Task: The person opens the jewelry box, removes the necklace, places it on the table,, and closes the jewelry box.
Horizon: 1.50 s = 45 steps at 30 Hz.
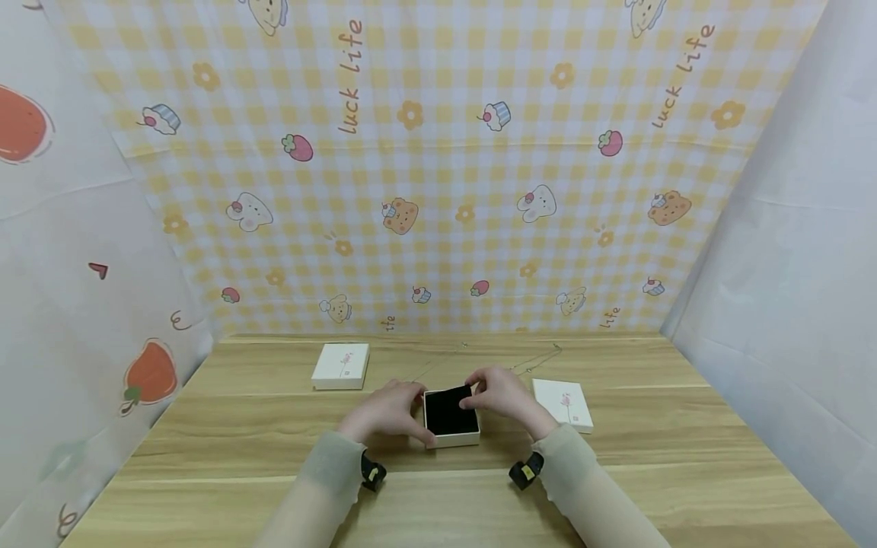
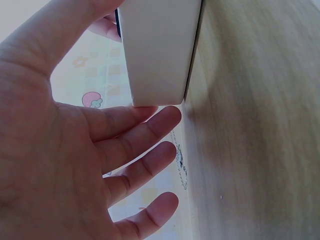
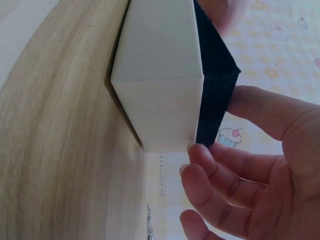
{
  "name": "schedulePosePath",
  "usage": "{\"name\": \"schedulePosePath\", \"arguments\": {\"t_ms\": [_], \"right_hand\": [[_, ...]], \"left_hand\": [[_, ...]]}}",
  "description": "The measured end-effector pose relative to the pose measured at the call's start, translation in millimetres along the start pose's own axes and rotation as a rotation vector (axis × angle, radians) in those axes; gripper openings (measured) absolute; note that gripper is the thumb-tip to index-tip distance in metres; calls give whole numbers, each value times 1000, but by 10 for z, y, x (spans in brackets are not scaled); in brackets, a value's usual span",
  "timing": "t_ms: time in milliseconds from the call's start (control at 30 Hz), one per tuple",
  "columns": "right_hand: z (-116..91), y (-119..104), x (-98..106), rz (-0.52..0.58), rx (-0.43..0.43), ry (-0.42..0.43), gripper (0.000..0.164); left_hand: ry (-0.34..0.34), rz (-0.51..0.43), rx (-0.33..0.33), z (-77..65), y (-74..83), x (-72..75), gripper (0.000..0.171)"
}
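A small white open box [image 1: 454,440] stands on the table in front of me, with a black pad [image 1: 448,411] in it. My left hand [image 1: 390,411] grips the box's left side, thumb at the near corner and fingers at the far one. My right hand [image 1: 503,397] pinches the black pad by its far right corner, thumb on top. In the right wrist view, the pad's edge [image 3: 216,105] stands up above the white box wall [image 3: 160,107]. The left wrist view shows the other wall [image 2: 160,55] against the left fingertips.
A white box with a flower print [image 1: 340,365] lies at the back left. A flat white lid with a similar print [image 1: 562,403] lies right of my right hand. Two thin chains, a left one [image 1: 438,359] and a right one [image 1: 544,356], lie behind the hands, before the checked cloth [image 1: 438,167].
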State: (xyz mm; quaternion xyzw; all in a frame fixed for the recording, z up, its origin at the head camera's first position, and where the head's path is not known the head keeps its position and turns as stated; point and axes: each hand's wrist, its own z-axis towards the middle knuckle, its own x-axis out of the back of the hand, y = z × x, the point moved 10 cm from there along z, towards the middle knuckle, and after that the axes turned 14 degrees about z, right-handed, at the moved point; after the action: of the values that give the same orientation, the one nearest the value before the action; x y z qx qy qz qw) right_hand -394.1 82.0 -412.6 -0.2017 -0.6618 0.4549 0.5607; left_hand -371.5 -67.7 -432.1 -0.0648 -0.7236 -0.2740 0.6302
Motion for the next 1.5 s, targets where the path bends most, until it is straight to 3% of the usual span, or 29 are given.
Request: {"name": "schedulePosePath", "arguments": {"t_ms": [433,833,1500], "right_hand": [[-10,-37,38,-43,13,-15,42],[-34,-114,-61,-64,52,-129,39],[-56,-79,-81,-56,25,-142,39]], "left_hand": [[5,18,-13,4,0,-3,74],[10,1,-15,5,4,-1,71],[2,7,-12,1,9,8,70]]}}
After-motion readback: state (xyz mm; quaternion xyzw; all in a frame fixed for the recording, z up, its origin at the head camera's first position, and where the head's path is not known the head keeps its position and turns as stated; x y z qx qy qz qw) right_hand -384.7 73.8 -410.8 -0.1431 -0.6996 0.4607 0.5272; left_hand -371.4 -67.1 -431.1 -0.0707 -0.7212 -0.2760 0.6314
